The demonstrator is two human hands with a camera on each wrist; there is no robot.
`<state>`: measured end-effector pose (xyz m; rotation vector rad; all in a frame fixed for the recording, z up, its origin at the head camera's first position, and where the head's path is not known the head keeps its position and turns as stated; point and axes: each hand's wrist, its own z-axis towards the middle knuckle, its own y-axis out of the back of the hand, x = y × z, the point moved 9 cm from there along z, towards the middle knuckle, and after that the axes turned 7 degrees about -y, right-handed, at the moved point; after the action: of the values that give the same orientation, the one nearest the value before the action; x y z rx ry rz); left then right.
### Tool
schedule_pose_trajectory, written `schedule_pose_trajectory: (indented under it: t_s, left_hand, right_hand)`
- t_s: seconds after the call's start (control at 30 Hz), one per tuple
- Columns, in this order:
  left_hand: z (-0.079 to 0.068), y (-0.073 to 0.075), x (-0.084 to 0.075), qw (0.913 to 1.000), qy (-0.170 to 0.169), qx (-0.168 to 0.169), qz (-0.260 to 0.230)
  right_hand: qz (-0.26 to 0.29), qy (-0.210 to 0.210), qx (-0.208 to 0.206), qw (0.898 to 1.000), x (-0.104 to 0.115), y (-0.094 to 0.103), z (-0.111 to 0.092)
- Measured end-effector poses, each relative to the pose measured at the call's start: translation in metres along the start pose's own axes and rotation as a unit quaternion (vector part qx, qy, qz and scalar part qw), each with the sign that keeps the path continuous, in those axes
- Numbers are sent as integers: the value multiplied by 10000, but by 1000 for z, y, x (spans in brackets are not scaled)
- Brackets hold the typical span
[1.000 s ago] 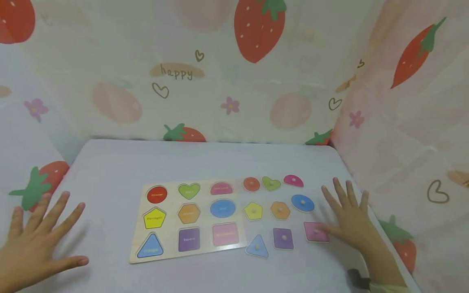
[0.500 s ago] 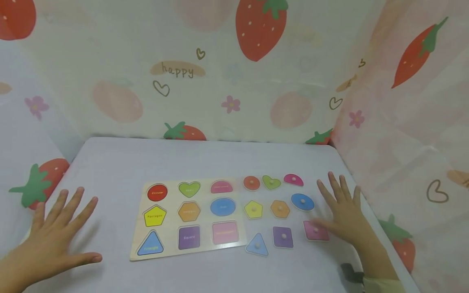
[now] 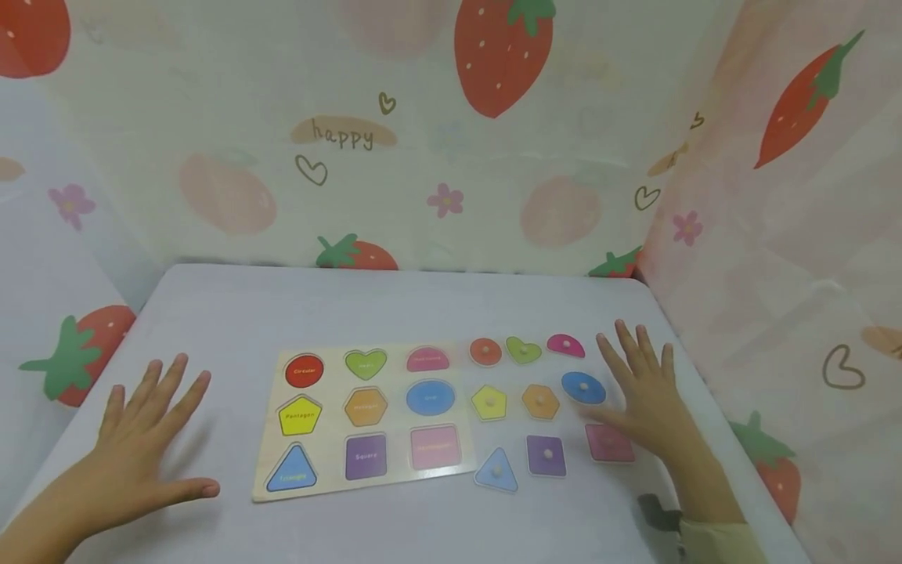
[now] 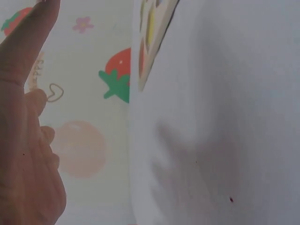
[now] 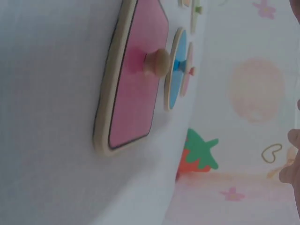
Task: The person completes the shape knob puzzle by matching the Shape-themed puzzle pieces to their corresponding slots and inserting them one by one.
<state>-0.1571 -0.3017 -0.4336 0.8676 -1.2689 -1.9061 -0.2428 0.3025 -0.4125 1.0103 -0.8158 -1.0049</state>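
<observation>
My left hand [image 3: 141,454] hovers with spread fingers to the left of a wooden shape board [image 3: 327,470], touching nothing; its shadow falls on the tabletop. On the board are several coloured, labelled shapes, among them a yellow pentagon and a blue triangle. My right hand [image 3: 644,403], fingers spread, hangs above the right end of the loose knobbed pieces. Nearest to it are the pink rectangle piece [image 3: 610,448], partly covered by the thumb side, and the blue oval piece [image 3: 583,384]. In the right wrist view, the pink rectangle piece [image 5: 140,93] shows a round wooden knob.
Other loose pieces lie in rows right of the board: a red circle [image 3: 485,357], a green heart [image 3: 523,356], a yellow pentagon [image 3: 489,407], a purple square [image 3: 539,464] and more. Strawberry-printed curtains [image 3: 451,157] enclose the white table [image 3: 338,305] at the back and sides.
Both hands have moved inward: the left hand to the right, towards the board, and the right hand to the left, over the pieces. The board and pieces have stayed in place.
</observation>
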Motion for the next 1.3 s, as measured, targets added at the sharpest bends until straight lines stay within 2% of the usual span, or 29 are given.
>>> schedule_pose_trajectory:
  t_s: [0.3, 0.67, 0.77, 1.0, 1.17, 1.3]
  left_hand:
    - [11, -12, -4, 9980, 148, 130, -594]
    - [20, -18, -4, 9906, 383, 30, -1310]
    - [20, -23, -2, 9856, 495, 32, -1617]
    - [16, -39, 5, 9640, 864, 165, -2509]
    - [15, -51, 9, 9563, 840, 158, -2796]
    - [13, -56, 10, 9540, 846, 174, -2871]
  right_hand:
    - [-61, -58, -38, 10000, 10, -8, 8]
    - [24, 123, -225, 9997, 27, -3, 19]
    - [149, 177, -218, 9995, 29, -3, 22]
    - [174, 188, 45, 9997, 33, -12, 32]
    - [428, 56, 163, 9989, 36, -17, 37]
    - [626, 72, 161, 9979, 42, -21, 40]
